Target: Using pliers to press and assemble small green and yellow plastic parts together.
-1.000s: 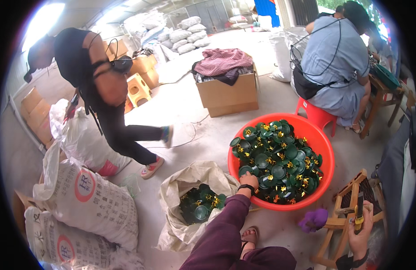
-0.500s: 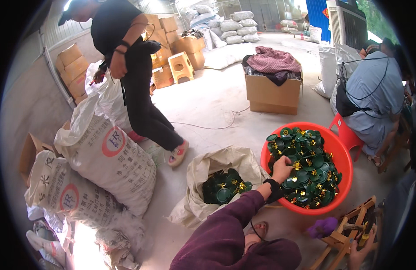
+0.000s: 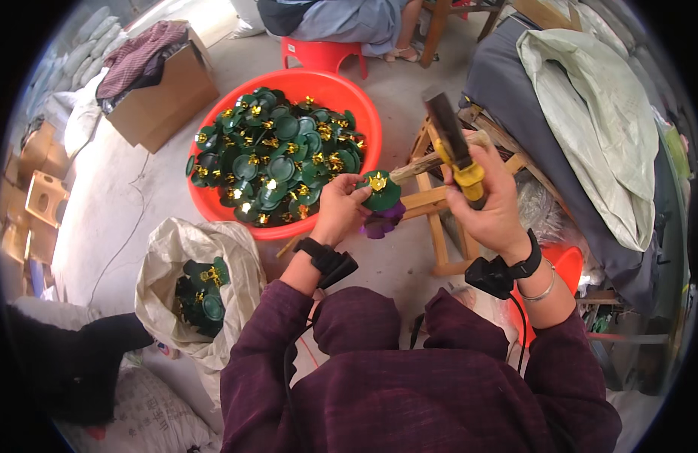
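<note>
My left hand (image 3: 340, 211) pinches a round dark green disc (image 3: 383, 198) with a gold, petal-like metal piece at its middle. It hovers by the right rim of an orange-red basin (image 3: 373, 113), which is heaped with similar green discs (image 3: 282, 167). My right hand (image 3: 494, 200) is wrapped round a yellow-and-black tool (image 3: 470, 175), raised, its dark blocky end pointing up and left; its exact kind is unclear. Below the tool stands a wooden frame (image 3: 437, 234) with a wooden bar on top. A purple ruffled piece (image 3: 383, 221) shows just under the held disc.
An open woven sack (image 3: 239, 257) with more green discs stands left of my knees. Beyond the basin, a person sits on a red stool (image 3: 319, 54). A cardboard box (image 3: 168, 102) is at the far left, a pale sack (image 3: 590, 136) over dark cloth at right. Someone's dark-clothed arm (image 3: 100, 347) enters lower left.
My view has swung right and down. My left hand has come out of the basin with a green disc. My right hand has lifted the tool above the wooden frame.
</note>
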The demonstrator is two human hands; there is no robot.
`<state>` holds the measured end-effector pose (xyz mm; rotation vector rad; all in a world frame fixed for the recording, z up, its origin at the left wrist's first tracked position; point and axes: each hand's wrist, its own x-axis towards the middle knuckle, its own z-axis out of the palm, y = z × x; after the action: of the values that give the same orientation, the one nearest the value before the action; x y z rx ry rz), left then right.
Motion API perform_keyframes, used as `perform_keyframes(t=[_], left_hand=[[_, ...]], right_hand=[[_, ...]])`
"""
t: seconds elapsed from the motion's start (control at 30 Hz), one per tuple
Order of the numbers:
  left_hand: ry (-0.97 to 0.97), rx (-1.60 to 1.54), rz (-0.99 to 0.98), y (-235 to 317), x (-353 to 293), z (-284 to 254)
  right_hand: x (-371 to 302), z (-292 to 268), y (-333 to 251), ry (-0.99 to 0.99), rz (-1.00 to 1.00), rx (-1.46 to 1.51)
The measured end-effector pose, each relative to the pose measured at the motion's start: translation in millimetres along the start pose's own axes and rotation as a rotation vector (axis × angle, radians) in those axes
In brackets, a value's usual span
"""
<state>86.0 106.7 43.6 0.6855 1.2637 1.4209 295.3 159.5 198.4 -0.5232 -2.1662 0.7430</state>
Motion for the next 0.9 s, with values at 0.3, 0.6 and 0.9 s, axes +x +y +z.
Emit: perform_keyframes(t=[0.3,0.6,0.9], left_hand=[[0.040,0.274,0.162,-16.1,-12.7,16.3],[-0.033,0.867,1.028,0.5,-6.7,45.0],[-0.074,0.719,0.775,-12.9,-3.5,39.1]], right_hand=[[-11.5,19.1,15.1,-0.188,-0.094,-0.031],[-12.3,28.0,5.2,-0.231,-0.153,-0.037],[19.9,-66.6,-45.9,0.293,-0.186,-0.202]])
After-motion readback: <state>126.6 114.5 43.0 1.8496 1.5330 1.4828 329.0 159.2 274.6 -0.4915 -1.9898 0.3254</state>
